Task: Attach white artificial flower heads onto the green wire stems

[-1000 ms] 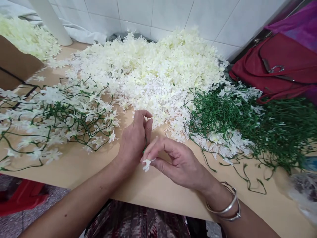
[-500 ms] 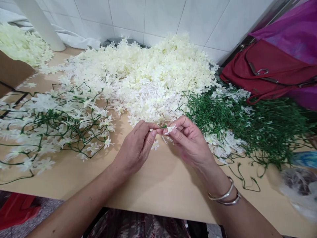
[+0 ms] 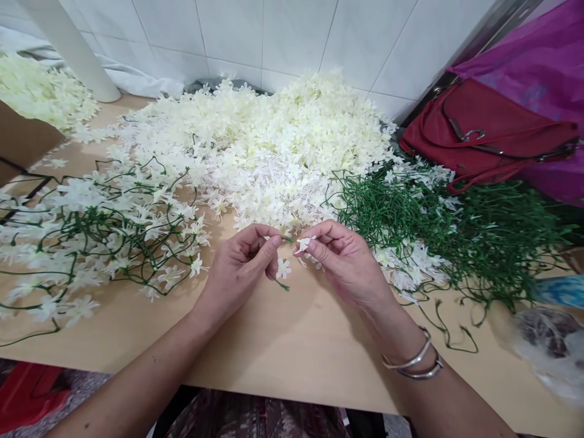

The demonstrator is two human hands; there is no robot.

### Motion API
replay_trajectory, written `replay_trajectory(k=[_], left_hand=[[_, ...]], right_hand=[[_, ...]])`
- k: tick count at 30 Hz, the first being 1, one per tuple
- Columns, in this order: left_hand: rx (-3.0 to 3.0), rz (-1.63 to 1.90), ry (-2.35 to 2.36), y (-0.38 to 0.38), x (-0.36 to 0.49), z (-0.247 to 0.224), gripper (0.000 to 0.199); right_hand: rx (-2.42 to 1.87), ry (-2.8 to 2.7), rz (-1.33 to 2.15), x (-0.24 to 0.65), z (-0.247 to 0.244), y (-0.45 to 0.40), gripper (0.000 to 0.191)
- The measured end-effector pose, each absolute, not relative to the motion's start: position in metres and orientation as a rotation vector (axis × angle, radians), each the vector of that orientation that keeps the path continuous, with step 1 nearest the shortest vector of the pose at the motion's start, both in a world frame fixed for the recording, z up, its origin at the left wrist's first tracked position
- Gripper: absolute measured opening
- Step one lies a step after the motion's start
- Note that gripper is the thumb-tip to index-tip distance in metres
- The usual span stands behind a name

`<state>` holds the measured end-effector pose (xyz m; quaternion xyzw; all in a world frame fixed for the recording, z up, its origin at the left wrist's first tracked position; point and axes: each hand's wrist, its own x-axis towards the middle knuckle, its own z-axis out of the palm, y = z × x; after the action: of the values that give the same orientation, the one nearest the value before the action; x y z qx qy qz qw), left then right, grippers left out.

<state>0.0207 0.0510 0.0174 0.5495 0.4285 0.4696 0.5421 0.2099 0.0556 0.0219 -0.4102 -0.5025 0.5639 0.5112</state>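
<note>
Between finger and thumb, my left hand (image 3: pixel 246 264) pinches a thin green stem (image 3: pixel 281 283), one tip poking out toward the right and another end hanging below. My right hand (image 3: pixel 344 258) pinches a small white flower (image 3: pixel 304 244) close to the stem's upper tip, with a small gap between them. Behind both hands spreads a big heap of loose white flowers (image 3: pixel 274 146). Green stems (image 3: pixel 383 207) lie tangled to the right of it. On the left rest white flowers joined to green stems (image 3: pixel 104 225).
A red bag (image 3: pixel 493 128) and purple plastic (image 3: pixel 547 67) stand at the back right. A clear plastic bag (image 3: pixel 550 347) lies at the right edge. At the left are a cardboard box (image 3: pixel 27 137) and a white post (image 3: pixel 77 52). Tiled wall behind.
The stem tip and the flower, close together before, are now slightly apart. My left hand has moved a little left, and the stem's lower end now shows beneath it.
</note>
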Motion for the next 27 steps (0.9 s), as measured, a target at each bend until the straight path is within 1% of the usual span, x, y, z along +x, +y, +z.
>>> replay_trajectory(k=[5,10,16,21,24,27], left_hand=[[1.338,1.090,0.984,0.051,0.020,0.015,0.022],[1.301,1.104,0.945,0.053,0.018,0.016,0.024],[1.291,1.083,0.882,0.051,0.020,0.014,0.019],[1.270,1.061,0.863,0.050,0.019,0.012,0.017],[1.234,1.038,0.870,0.050,0.020,0.009,0.020],[1.194,1.030,0.867,0.049,0.022,0.005,0.025]], right_hand=[[-0.992,-1.222,1.377,0.207,0.018,0.055,0.031],[-1.005,-1.245,1.347,0.209,0.020,0.055,0.027],[-1.019,-1.282,1.343,0.207,0.024,0.054,0.027],[-1.068,-1.361,1.288,0.209,0.025,0.053,0.014],[-1.112,-1.446,1.183,0.208,0.023,0.050,0.006],[-1.163,-1.486,1.080,0.205,0.020,0.046,0.003]])
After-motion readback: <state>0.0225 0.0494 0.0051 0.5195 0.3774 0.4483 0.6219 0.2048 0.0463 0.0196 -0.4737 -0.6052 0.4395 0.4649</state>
